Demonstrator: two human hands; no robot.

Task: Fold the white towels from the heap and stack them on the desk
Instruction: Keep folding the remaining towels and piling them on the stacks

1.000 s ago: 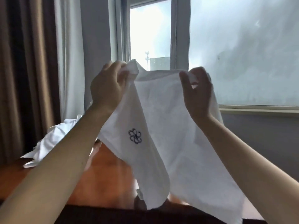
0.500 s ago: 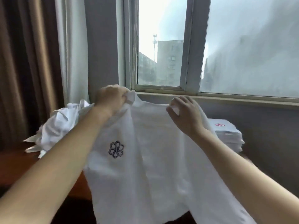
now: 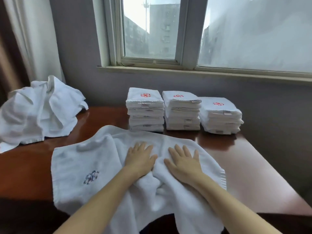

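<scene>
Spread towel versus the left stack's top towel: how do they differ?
The spread towel lies open and rumpled on the desk; the left stack's top towel is folded small and neat. The spread towel's emblem is dark blue; the top towel's is red. Both are white with a flower-like emblem.

Your left hand (image 3: 139, 158) and right hand (image 3: 183, 162) are lying side by side on the towel (image 3: 81, 159), which is covering the near middle of the table (image 3: 253, 174). The heap (image 3: 38, 112) is sitting far left. A row of three stacks (image 3: 182, 112) is standing behind the towel, under the window (image 3: 150, 31).
</scene>
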